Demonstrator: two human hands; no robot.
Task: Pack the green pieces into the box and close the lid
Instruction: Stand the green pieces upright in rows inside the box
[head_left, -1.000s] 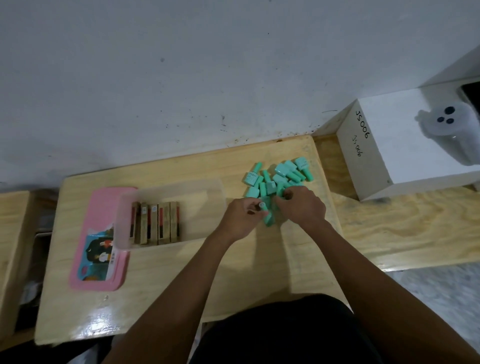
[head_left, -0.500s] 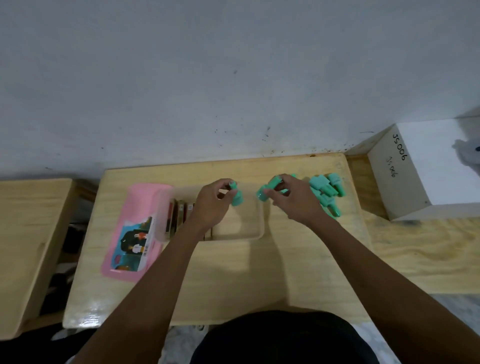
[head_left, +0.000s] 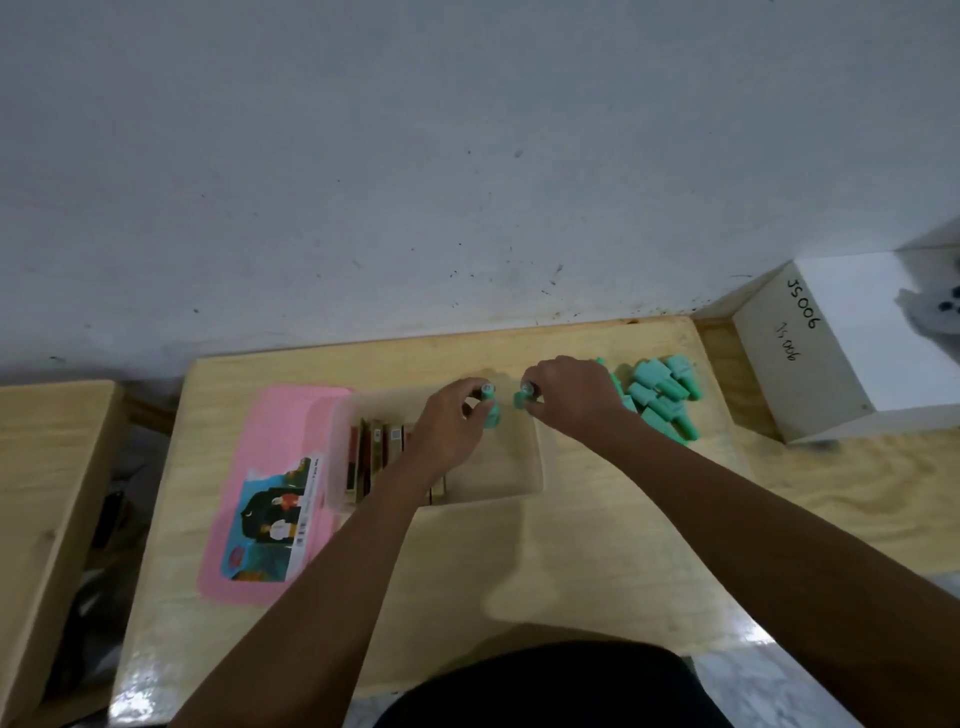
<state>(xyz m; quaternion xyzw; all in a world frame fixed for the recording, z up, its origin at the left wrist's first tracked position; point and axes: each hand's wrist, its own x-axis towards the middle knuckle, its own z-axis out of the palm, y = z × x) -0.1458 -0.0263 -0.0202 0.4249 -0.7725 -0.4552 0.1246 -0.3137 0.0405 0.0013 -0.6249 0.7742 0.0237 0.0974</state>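
A translucent box (head_left: 535, 467) sits mid-table with several brown and gold pieces (head_left: 371, 452) lined up at its left end. My left hand (head_left: 452, 426) is over the box's far side, shut on a green piece (head_left: 490, 410). My right hand (head_left: 566, 397) hovers at the box's far right corner and pinches another green piece (head_left: 521, 399). A pile of green pieces (head_left: 662, 397) lies on the table to the right of my right hand. The pink lid (head_left: 270, 467) lies flat to the left, partly under the box.
The wooden table (head_left: 519, 571) stands against a grey wall. A white box marked JS006 (head_left: 821, 353) is on a lower wooden surface at the right. Another wooden surface (head_left: 41, 467) is on the left, with a dark gap between.
Both hands left the green pile, each carrying a piece, and moved left over the box. The left hand has since lowered towards the box's far side.
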